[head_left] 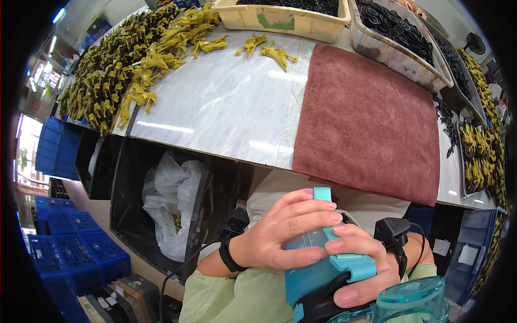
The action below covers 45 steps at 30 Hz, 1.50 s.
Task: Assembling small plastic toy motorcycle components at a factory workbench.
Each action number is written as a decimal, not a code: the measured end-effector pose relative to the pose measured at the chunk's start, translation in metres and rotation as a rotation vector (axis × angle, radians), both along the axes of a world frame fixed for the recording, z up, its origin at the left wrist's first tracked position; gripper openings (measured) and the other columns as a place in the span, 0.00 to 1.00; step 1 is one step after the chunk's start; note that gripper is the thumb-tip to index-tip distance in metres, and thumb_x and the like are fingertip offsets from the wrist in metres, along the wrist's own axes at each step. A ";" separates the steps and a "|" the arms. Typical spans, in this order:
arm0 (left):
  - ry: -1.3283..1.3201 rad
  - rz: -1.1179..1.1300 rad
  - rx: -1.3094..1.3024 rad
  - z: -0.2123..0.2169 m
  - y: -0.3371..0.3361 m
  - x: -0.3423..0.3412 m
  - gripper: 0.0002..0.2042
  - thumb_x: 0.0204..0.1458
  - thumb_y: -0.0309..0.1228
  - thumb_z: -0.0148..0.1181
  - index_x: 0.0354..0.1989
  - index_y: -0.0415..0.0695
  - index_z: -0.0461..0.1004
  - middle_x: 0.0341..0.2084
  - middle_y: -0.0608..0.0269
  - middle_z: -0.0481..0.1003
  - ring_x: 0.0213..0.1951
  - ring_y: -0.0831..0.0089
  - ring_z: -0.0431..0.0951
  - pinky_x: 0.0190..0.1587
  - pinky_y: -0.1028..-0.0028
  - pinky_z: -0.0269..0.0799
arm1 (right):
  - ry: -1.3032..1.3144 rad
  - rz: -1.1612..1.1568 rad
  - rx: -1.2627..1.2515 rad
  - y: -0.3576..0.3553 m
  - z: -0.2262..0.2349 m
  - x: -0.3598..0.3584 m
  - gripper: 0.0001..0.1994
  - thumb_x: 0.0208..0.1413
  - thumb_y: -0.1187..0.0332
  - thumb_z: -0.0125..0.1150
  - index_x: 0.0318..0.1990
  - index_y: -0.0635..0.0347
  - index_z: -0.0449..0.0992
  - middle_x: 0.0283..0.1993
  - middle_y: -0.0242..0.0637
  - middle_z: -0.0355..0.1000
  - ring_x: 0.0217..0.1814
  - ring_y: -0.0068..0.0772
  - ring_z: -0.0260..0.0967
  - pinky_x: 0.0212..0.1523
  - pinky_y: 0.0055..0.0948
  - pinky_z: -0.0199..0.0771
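Note:
A teal water bottle (304, 280) is held close to my body, below the table edge. My left hand (285, 229) lies across it, with the fingers bent over its side. From the other side, my right hand (369, 261) wraps round it, and its fingers curl by a teal strap or clasp (355, 265). The fingertips of both hands meet at the middle of the bottle. A see-through teal lid or cup part (412, 296) shows beside my right hand. Under the right fingers is a black part of the bottle (323, 299). Both wrists wear black bands with small devices.
A brown-red cloth (371, 118) covers part of the marbled table (226, 91). Piles of olive-yellow pieces (161, 48) lie at the far left. Bins of black parts (285, 19) (398, 54) stand at the back. Below left are a black crate (129, 204) with a plastic bag and blue crates (75, 242).

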State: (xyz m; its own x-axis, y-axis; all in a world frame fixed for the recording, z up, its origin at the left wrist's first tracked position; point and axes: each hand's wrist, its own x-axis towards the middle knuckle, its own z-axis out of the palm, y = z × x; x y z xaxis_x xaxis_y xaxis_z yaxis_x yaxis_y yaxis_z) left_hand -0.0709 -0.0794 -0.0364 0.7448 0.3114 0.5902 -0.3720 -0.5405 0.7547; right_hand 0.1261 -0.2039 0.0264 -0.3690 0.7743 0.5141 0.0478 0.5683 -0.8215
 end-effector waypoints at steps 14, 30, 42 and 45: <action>0.008 0.017 0.001 0.004 0.000 0.001 0.26 0.57 0.44 0.43 0.56 0.37 0.67 0.53 0.50 0.71 0.58 0.54 0.68 0.62 0.53 0.53 | 0.024 -0.036 0.085 0.004 -0.003 -0.003 0.15 0.53 0.67 0.64 0.49 0.51 0.72 0.54 0.61 0.63 0.61 0.58 0.61 0.64 0.62 0.52; 0.038 -0.002 -0.016 0.002 0.003 -0.001 0.27 0.56 0.46 0.44 0.56 0.37 0.68 0.53 0.51 0.72 0.59 0.54 0.68 0.63 0.54 0.51 | 0.009 -0.016 0.081 0.004 -0.006 -0.003 0.16 0.52 0.68 0.65 0.49 0.50 0.71 0.55 0.61 0.62 0.62 0.59 0.59 0.64 0.62 0.50; 0.042 -0.001 -0.023 0.003 0.002 -0.001 0.26 0.57 0.46 0.44 0.56 0.38 0.68 0.53 0.52 0.72 0.59 0.54 0.68 0.63 0.54 0.52 | 0.029 -0.049 0.101 0.005 -0.010 -0.006 0.17 0.50 0.69 0.67 0.48 0.51 0.71 0.53 0.62 0.63 0.62 0.58 0.60 0.65 0.61 0.50; 0.033 -0.004 -0.023 0.001 0.003 -0.001 0.26 0.57 0.46 0.44 0.56 0.38 0.68 0.53 0.52 0.72 0.59 0.54 0.68 0.63 0.54 0.51 | 0.032 -0.048 0.115 0.006 -0.009 -0.005 0.16 0.50 0.69 0.66 0.47 0.51 0.71 0.53 0.62 0.63 0.62 0.58 0.60 0.65 0.61 0.50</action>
State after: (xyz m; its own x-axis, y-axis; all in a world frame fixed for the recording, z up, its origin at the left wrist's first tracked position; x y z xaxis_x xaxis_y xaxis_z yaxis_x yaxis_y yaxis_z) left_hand -0.0716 -0.0769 -0.0357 0.7651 0.3220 0.5576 -0.3483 -0.5213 0.7790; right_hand 0.1213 -0.1976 0.0175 -0.3150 0.7256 0.6117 0.0516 0.6567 -0.7524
